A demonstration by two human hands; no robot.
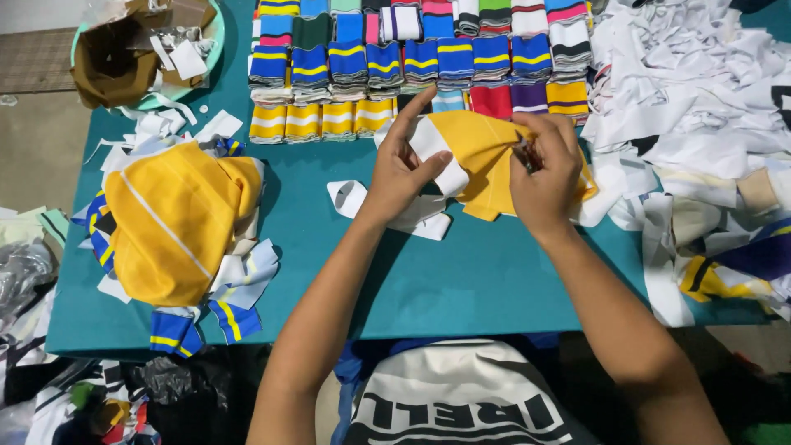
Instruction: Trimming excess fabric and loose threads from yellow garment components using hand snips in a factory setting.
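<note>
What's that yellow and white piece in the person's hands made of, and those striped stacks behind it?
The yellow and white piece looks like soft knit fabric, matte: it folds and creases limply between the left hand and right hand. The striped stacks seem to be ribbed knit bands, folded flat, though the weave is too small to confirm.

Small tool [524,154] in right hand [544,177], mostly hidden

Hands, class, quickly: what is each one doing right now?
Left hand: closed on the white edge of the yellow fabric piece.
Right hand: pinching the same piece.
</note>
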